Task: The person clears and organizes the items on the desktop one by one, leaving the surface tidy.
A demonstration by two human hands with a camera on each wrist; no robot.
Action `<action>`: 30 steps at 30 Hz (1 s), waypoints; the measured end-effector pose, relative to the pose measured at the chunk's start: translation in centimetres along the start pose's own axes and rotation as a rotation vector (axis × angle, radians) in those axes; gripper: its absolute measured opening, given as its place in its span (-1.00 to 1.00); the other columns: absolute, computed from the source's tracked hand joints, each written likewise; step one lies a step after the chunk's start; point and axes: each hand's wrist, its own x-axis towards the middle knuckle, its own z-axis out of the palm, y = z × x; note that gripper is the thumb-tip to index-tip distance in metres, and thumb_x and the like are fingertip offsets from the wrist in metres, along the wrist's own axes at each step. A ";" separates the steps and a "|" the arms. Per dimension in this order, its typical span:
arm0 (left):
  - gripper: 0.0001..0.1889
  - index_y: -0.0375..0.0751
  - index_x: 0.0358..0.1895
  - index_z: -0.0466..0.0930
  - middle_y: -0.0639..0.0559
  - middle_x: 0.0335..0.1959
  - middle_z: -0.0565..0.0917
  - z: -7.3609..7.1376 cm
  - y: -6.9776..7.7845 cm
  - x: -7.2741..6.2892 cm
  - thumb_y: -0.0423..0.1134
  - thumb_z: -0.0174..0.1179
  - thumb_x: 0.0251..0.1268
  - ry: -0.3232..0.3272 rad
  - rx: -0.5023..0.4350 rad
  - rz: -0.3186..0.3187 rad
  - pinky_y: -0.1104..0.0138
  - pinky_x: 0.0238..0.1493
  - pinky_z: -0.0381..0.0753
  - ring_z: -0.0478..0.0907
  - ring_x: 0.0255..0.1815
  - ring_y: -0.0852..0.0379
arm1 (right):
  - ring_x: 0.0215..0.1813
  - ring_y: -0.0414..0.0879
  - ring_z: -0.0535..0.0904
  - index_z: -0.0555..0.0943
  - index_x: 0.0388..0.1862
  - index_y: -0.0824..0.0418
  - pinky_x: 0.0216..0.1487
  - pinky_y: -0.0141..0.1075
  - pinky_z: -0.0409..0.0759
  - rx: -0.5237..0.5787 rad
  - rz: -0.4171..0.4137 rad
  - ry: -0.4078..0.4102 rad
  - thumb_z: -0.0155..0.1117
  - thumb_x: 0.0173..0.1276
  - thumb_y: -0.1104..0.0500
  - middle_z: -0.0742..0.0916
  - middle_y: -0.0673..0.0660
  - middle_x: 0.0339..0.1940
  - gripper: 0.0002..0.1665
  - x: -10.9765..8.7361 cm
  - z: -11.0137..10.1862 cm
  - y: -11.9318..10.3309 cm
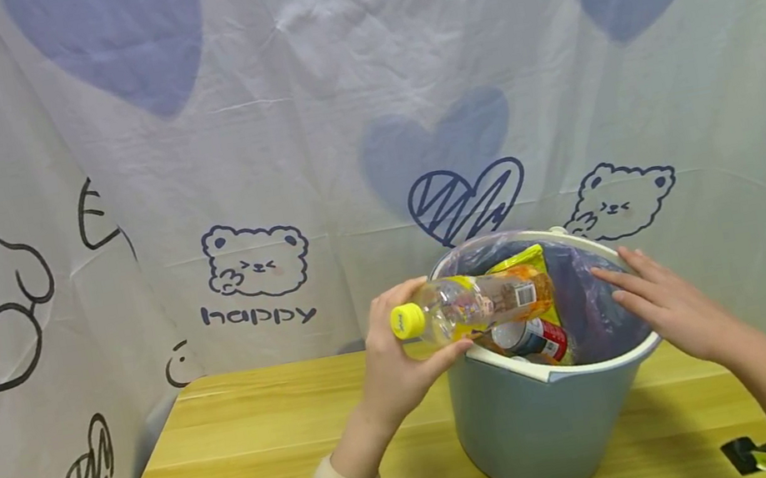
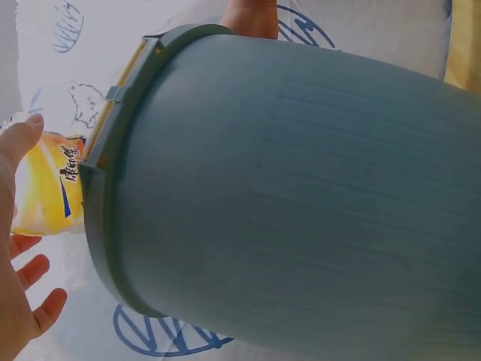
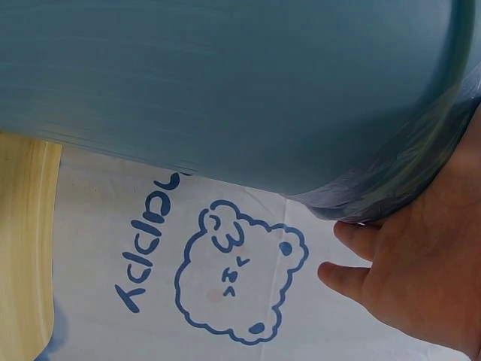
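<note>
A clear plastic bottle [image 1: 474, 307] with a yellow cap and an orange-yellow label lies nearly level over the mouth of a blue-grey bin [image 1: 536, 425]. My left hand [image 1: 402, 350] holds it near the cap end, thumb at the near side. In the left wrist view, the label of the bottle [image 2: 52, 184] shows beside the rim, with the lower fingers spread apart. At the bin's right edge my right hand [image 1: 675, 304] rests on the rim, fingers extended. Inside the bin are a can [image 1: 544, 337] with a red and dark label and a yellow packet [image 1: 526, 257].
A purplish translucent liner [image 1: 592, 305] lines the bin and folds over its rim. The bin stands on a wooden table [image 1: 274, 452]. Behind hangs a white cloth [image 1: 317, 115] printed with hearts and bears.
</note>
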 end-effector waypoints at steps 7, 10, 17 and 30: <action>-0.15 -0.11 0.28 0.40 -0.03 0.14 0.54 1.0 0.2 -0.1 -0.19 0.59 -0.22 -0.042 -0.004 -0.049 0.22 0.12 0.49 0.40 0.12 0.04 | 0.57 0.43 -0.28 0.23 0.51 0.14 0.31 0.52 -0.16 -0.001 0.009 -0.004 -0.22 0.57 -0.10 -0.01 0.40 0.59 -0.36 0.1 0.0 -0.1; -0.17 -0.11 0.28 0.41 -0.04 0.14 0.54 1.3 0.2 -0.1 -0.19 0.59 -0.20 -0.030 -0.002 -0.044 0.20 0.12 0.48 0.41 0.12 0.02 | 0.57 0.43 -0.28 0.23 0.51 0.14 0.31 0.52 -0.17 0.006 0.007 -0.002 -0.21 0.56 -0.10 -0.01 0.40 0.59 -0.36 0.1 -0.1 -0.2; -0.13 -0.03 0.38 0.35 0.00 0.33 0.45 1.5 0.5 0.2 -0.13 0.55 -0.12 -0.093 0.038 -0.076 0.06 0.26 0.41 0.33 0.31 0.02 | 0.57 0.43 -0.27 0.22 0.51 0.13 0.30 0.53 -0.16 0.011 0.006 0.005 -0.21 0.56 -0.10 -0.01 0.39 0.59 -0.35 0.1 -0.1 0.0; -0.33 -0.07 0.35 0.43 -0.11 0.45 0.34 1.6 0.8 -0.4 -0.05 0.38 0.14 -0.165 0.141 -0.009 -0.12 0.32 0.37 0.24 0.45 -0.10 | 0.56 0.46 -0.25 0.28 0.48 0.18 0.30 0.52 -0.12 -0.001 -0.016 0.011 -0.22 0.58 -0.08 0.01 0.43 0.58 -0.37 -0.1 -0.1 0.0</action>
